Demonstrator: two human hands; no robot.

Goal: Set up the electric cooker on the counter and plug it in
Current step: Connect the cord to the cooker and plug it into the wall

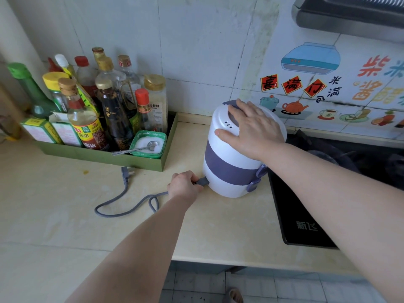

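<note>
Cooker (pixel 229 162) stands upright on counter (pixel 65 215), black hob (pixel 301 215) at its 3 o'clock. R hand (pixel 251 127) lies flat on lid, fingers straight & spread. L hand (pixel 184 185), at cooker's 8 o'clock, curls fingers round grey connector (pixel 202 182) against cooker's base. Cord (pixel 122 206) loops toward 9 o'clock; wall plug (pixel 125 172) lies loose just beside green tray (pixel 105 156).

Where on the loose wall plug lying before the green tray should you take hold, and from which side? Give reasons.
Pinch the plug by the two sides of its grey body, coming from above at the cord end. It lies flat on the counter, its prongs apparently toward the tray, so the body is clear.
</note>
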